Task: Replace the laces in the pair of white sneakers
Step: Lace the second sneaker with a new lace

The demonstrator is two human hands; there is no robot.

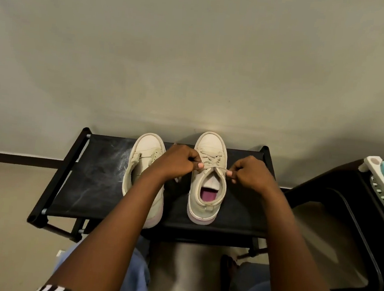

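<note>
While both shoes stand side by side on the black fabric shelf (94, 178), toes toward the far wall, work is on the right sneaker (208, 182).

- Left hand (180, 161): fingers curled, thumb and forefinger pinching one free end of the lace (210, 162) at the top eyelet on the left side.
- Right hand (250, 174): the same pinch on the other end, at the right side of the collar.
- The lace crosses the tongue in several rows and looks threaded up to the top.
- Left sneaker (143, 154): partly hidden by the left forearm. Its lacing looks loose and sparse; I cannot tell how far it is done.

Handling, as judged:
- The lace is flat, soft and limp, with no stiffness to push through a hole. Hold it close to the tip, where it is firmest.
- The fabric weave should grip well between the fingers, so slipping is unlikely.
- The shoe is light and may slide or tip on the taut fabric if both ends are pulled unevenly. Pull evenly, or steady it at the heel collar.
- The upper is stiff enough to keep its shape.
</note>
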